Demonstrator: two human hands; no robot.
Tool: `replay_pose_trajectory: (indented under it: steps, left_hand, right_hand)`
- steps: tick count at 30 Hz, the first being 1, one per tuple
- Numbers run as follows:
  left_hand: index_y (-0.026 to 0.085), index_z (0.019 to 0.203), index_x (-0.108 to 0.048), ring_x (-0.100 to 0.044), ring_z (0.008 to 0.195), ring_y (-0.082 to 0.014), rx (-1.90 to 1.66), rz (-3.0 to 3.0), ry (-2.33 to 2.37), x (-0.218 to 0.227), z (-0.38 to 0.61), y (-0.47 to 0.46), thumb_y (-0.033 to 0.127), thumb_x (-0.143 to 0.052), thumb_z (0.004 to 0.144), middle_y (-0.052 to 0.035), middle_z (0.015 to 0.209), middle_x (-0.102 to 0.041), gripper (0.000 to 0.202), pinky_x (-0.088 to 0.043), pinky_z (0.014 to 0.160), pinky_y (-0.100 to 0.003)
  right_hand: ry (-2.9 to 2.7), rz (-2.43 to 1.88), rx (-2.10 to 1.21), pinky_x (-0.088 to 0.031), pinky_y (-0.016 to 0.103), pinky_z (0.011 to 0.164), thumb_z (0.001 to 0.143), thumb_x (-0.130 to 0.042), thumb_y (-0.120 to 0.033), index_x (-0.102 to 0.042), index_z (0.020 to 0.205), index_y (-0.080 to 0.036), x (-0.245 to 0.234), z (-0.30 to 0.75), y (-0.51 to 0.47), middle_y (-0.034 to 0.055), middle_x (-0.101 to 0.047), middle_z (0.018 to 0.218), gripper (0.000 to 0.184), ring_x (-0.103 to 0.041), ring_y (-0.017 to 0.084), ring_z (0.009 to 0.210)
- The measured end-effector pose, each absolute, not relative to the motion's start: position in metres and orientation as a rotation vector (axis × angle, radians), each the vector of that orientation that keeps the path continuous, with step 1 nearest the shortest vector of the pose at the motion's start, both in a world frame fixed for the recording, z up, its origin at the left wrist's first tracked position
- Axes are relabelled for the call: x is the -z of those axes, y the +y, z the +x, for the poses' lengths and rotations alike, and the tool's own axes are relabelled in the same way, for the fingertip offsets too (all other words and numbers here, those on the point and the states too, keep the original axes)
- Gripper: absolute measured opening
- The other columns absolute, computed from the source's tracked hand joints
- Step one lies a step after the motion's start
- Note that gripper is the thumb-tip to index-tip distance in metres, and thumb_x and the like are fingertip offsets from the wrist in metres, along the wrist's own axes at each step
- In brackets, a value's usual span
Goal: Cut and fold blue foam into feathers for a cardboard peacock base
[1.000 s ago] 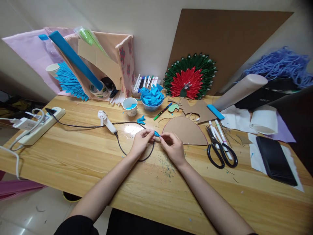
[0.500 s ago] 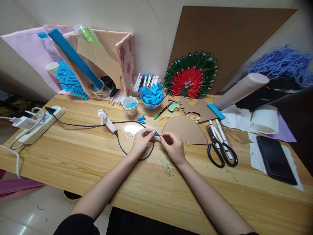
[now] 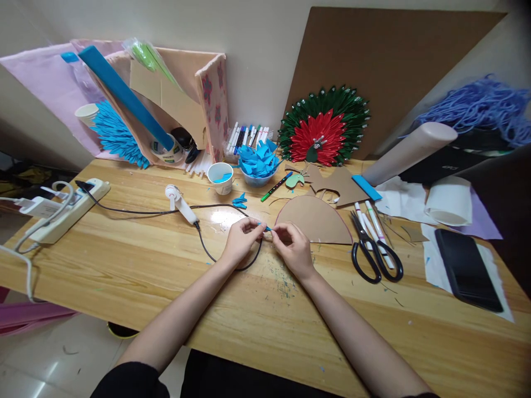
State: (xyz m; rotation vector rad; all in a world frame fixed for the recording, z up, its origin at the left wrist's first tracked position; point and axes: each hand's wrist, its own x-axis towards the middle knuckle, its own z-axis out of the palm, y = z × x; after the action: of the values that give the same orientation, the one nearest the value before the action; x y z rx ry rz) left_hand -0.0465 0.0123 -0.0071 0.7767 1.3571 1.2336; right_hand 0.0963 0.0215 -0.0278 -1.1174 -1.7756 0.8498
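Between my fingertips is a small folded blue piece (image 3: 267,228), paper or ribbon. My left hand (image 3: 243,239) pinches one end of it. The other end is held by the thumb and forefinger of my right hand (image 3: 293,247). Just beyond my left hand lie a few finished-looking blue folded pieces (image 3: 239,200). Behind them stand a paper cup (image 3: 220,178) with blue bits inside and a bowl (image 3: 258,179) heaped with blue cut pieces. A cardboard half-disc (image 3: 315,218) lies flat beyond my right hand. Much of the held piece is covered by my fingers.
A white glue gun (image 3: 182,205) sits to the left, its black cord looping under my left wrist to a power strip (image 3: 78,213). Black-handled scissors (image 3: 375,251), markers (image 3: 375,224) and a phone (image 3: 468,271) are to the right. A red-green fan ornament (image 3: 321,130) stands behind.
My fingers have shifted slightly on the blue piece, which shows a little differently between them. Both hands stay in nearly the same place; the view has moved very slightly.
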Motion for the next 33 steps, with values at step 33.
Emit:
replay_pose_trajectory:
  steps: [33]
  left_hand:
    - [0.013,0.06,-0.06,-0.047,0.05,-0.0079,-1.281,0.781,1.326,0.0077,-0.046,0.01,0.033,-0.069,0.066,0.002,0.053,-0.055,0.023,-0.039,0.052,-0.02]
  right_hand:
    - [-1.764,-1.045,-0.91,-0.054,0.028,0.065,0.081,-0.062,-0.024,-0.061,0.095,-0.022,0.0269,0.0972,0.0204,0.0023,-0.061,0.084,0.014,-0.061,0.014,0.071]
